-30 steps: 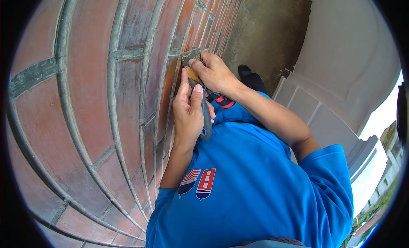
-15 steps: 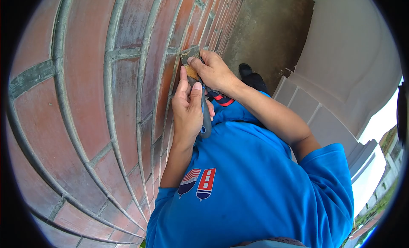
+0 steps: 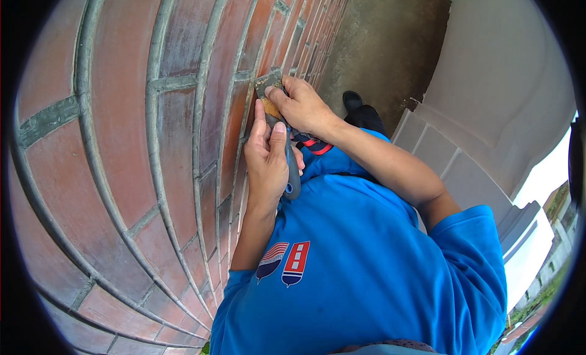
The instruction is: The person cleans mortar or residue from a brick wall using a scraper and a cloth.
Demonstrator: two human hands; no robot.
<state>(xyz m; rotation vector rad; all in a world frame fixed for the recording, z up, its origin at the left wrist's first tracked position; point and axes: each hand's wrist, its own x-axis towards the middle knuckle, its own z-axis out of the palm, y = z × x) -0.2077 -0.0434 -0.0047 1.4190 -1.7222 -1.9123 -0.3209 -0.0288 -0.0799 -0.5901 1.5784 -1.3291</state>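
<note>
Tool: a flat metal scraper with a rust-stained blade and a grey and blue handle (image 3: pixel 276 117), its blade laid against the red brick wall with grey mortar joints (image 3: pixel 122 141), the blade tip at a mortar joint where a short joint meets a long one
Left hand: the left hand (image 3: pixel 267 163) is wrapped around the scraper's handle, thumb laid along the shaft pointing toward the blade, fingers curled shut around the grip; the butt of the handle sticks out below the palm, away from the wall
Right hand: the right hand (image 3: pixel 300 106) sits on top of the blade, fingertips pressed down on the metal and pinning it to the wall; the fingers are bent and closed on the blade, just beyond the left thumb
Hands together: the two hands touch or nearly touch along the tool, both tight against the wall
Body: a bright blue short-sleeved shirt with a small red and white badge (image 3: pixel 366 263) fills the lower middle, away from the wall
Ground: a dark shoe (image 3: pixel 353 102) stands on the stained concrete floor (image 3: pixel 384 43) at the foot of the wall, beyond the right hand
Far side: a pale grey moulded parapet (image 3: pixel 488 111) runs opposite the wall, across the floor
</note>
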